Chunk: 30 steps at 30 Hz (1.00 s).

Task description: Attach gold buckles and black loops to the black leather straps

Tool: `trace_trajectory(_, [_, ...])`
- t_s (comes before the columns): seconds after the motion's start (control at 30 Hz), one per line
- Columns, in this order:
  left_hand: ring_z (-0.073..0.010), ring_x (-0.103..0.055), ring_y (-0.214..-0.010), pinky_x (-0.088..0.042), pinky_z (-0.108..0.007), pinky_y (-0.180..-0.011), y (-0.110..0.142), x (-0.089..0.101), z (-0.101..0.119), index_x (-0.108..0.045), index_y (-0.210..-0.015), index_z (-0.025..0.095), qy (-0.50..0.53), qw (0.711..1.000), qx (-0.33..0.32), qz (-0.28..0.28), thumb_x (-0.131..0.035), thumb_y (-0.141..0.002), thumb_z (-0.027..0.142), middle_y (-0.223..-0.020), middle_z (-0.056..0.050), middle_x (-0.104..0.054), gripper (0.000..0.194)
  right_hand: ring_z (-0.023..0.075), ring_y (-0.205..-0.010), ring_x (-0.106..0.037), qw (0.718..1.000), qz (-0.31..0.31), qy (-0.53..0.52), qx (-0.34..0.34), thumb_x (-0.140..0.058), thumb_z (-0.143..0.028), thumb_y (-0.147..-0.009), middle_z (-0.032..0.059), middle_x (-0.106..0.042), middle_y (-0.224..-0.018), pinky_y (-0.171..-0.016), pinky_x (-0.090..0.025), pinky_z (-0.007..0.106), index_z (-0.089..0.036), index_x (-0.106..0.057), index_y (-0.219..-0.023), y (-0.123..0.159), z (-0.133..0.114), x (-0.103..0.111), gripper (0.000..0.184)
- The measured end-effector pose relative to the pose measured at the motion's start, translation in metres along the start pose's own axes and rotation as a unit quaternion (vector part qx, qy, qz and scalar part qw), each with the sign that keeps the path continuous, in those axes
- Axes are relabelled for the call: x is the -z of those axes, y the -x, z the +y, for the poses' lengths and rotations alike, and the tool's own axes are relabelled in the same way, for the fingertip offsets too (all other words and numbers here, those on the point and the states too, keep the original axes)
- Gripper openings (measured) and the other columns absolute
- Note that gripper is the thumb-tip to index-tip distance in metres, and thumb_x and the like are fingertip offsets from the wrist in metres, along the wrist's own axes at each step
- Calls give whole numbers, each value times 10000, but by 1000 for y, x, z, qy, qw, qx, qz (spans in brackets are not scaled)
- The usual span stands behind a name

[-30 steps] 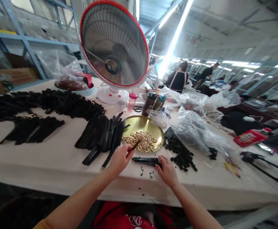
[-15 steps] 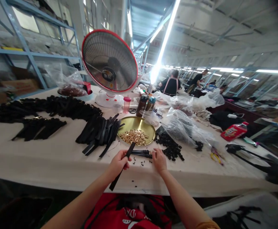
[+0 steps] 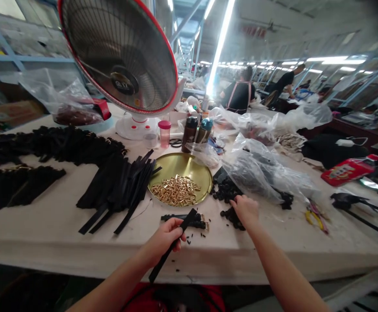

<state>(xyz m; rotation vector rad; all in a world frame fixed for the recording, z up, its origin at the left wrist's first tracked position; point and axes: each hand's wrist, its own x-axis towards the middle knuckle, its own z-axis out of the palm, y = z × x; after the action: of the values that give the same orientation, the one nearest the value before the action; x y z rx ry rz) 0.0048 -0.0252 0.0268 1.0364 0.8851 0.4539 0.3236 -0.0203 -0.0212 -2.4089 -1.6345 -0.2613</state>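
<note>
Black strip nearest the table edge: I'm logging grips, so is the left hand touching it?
Touching: the head view shows the left hand gripping the black strip, both ends jutting out.

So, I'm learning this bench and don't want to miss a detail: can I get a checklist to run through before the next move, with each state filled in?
1. Black strap secure in the left grip: ok, it is pinched and slants across the hand.
2. Right grip at the pile of small black pieces: ok, it is at the pile's edge.
3. A piece held in the right grip: cannot tell, the hand hides it.
4. Gold pieces contained: ok, heaped on the brass tray.
5. Buckled strap bundle clear of the left grip: cannot tell, they overlap in this view.
6. Table free of loose bits: not ok, several lie near the bundle.
</note>
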Motion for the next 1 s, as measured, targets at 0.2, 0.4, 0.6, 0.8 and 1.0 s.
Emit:
trace_trajectory(0.2, [-57, -526, -466, -358, -164, -435, -24, 1, 12, -480, -1007, 116, 47, 996, 62, -38, -461, -758, 227, -681, -13, -601, 273, 260, -783, -560, 996, -64, 54, 24, -509, -252, -784, 131, -599, -824, -673, -321, 370, -144, -620, -774, -8, -7, -4, 155])
trace_trajectory(0.4, [-71, -551, -506, -372, -174, -456, -32, 1, 19, -484, -1051, 116, 18, 996, 54, -66, -464, -763, 221, -725, -28, -611, 307, 162, -612, -518, 933, -68, -334, -117, -599, -404, -720, 15, -578, -680, -602, -386, 300, -193, -579, -788, 18, -26, 11, 223])
trace_trajectory(0.6, [-71, -549, -543, -392, -178, -505, -33, 0, 25, -522, -1043, 119, -77, 992, -54, -84, -420, -814, 251, -756, -34, -606, 284, 95, -622, -566, 548, -175, -771, -274, -752, -379, -582, -18, -643, -751, -617, -477, 231, -209, -617, -742, 48, -85, 30, 270])
trace_trajectory(0.8, [-79, -518, -508, -394, -188, -504, -25, 5, 23, -553, -1023, 152, -221, 971, -86, -40, -387, -825, 280, -708, -4, -604, 289, 64, -555, -568, 512, -213, -787, -271, -745, -288, -625, -45, -624, -678, -574, -486, 181, -218, -629, -759, 63, -108, 32, 191])
trace_trajectory(1.0, [-94, -500, -501, -336, -193, -485, -19, 10, 20, -603, -922, 160, -373, 923, -78, -50, -358, -840, 308, -651, 2, -608, 298, 100, -611, -585, 660, -234, -687, -194, -680, -382, -682, -16, -633, -777, -631, -489, 247, -219, -625, -926, 75, -111, 34, 299])
